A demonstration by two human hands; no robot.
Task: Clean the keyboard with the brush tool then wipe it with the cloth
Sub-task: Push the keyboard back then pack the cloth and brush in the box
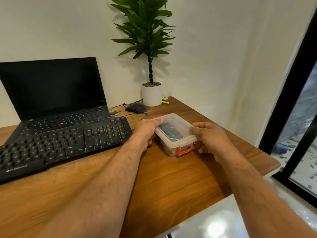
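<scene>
Left hand (148, 129) and right hand (208, 137) gripping lidded clear box (175, 133), dusty black keyboard (56, 143) beside

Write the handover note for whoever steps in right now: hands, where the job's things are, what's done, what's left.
Left hand: grips the left side of the clear plastic box, index finger along the lid.
Right hand: grips the box's right side.
Box: lid on, near red latch looks closed; dark items inside, not identifiable.
Keyboard: on the wooden table, in front of the laptop, untouched.
Done: nothing on the keyboard. No brush or cloth in sight.
Left: open the box, brush, then wipe.
</scene>
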